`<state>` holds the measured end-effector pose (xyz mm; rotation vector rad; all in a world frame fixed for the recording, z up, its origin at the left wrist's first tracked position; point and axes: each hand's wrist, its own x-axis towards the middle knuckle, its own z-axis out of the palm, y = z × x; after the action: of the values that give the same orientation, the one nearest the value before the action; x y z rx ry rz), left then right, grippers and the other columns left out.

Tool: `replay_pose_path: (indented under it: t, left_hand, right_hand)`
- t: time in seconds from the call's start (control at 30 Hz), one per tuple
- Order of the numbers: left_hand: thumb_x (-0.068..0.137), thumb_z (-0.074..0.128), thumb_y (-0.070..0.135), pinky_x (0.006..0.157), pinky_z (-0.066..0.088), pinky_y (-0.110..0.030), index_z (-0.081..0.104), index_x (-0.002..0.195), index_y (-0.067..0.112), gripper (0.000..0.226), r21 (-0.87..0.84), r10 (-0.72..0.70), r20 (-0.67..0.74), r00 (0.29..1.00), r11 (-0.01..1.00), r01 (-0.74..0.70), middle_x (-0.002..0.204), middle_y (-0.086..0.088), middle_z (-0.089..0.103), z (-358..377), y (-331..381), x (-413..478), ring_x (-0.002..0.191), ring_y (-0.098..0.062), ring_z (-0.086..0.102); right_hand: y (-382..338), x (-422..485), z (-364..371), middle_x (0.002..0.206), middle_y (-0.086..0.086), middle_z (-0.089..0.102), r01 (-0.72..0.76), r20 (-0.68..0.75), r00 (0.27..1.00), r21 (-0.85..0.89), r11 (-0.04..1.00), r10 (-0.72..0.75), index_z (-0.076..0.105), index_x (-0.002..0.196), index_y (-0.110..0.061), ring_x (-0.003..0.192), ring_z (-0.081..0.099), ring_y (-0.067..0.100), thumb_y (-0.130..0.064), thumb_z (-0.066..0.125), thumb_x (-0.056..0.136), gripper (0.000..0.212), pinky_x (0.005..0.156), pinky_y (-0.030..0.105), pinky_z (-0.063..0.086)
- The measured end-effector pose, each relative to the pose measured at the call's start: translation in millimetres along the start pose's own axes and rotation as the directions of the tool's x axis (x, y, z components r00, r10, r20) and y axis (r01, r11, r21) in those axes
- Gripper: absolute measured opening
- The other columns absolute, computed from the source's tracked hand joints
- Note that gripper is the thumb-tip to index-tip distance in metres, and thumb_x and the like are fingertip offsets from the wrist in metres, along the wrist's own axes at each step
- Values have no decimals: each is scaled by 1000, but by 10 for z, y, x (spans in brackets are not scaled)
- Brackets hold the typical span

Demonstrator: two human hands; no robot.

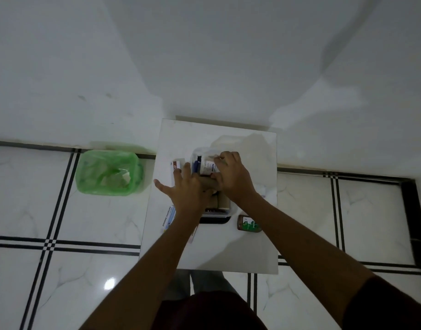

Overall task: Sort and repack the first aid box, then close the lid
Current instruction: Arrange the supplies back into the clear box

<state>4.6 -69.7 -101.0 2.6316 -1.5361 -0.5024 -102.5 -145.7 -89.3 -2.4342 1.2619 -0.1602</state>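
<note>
A clear plastic first aid box (pixel 206 186) sits near the middle of a small white square worktop (pixel 252 246), with both bare arms reaching into it from below. The left hand (pixel 183 186) lies over the box's left side with fingers spread flat and open, gripping nothing that can be seen. The right hand (pixel 233 177) is curled over the box's right side, its fingertips touching a white labelled package (pixel 208 166) that stands inside; whether it truly grips the package cannot be told. Brown cardboard-coloured rolls (pixel 220 203) lie in the near part of the box (partly hidden by the hands). On the worktop, a white carton with a red stripe (pixel 177 164) rests just left of the box, a blue-and-white printed packet (pixel 169 216) lies under the left forearm, and a small brown bottle with a green label (pixel 248 224) lies on its side near the right wrist. A green-lined bin (pixel 109 172) stands on the tiled floor (pixel 61 222), left of the worktop.
</note>
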Motion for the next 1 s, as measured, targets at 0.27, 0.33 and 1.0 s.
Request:
replay_pose_path:
  t: [0.27,0.33,1.0]
  left_hand:
    - [74,62,59,101,17,-74,43,131,22,71,-95,101,-10,995,990,-101,149,-4,36,15,-193,-151,136,-27,33]
    - [78,59,57,102,30,-66,47,126,19,62,-179,118,-99,988,975,-134,142,-6,45,-9,-317,-206,130,-27,42]
    - [78,69,35,70,43,-33,56,110,-4,51,-430,-182,131,975,875,221,101,-15,62,189,-724,315,92,-29,60]
  right_hand:
    - [57,-216,-169,117,18,62,-37,-142,989,-5,999,36,58,118,-2,106,56,33,-14,60,81,39,80,42,51]
    - [119,-348,-216,116,16,63,-84,-197,976,48,995,92,57,119,-4,107,55,30,-14,61,84,36,82,41,50]
    - [535,-1362,416,119,12,58,-206,328,915,-120,971,234,49,125,-10,106,53,29,-8,66,74,54,84,37,49]
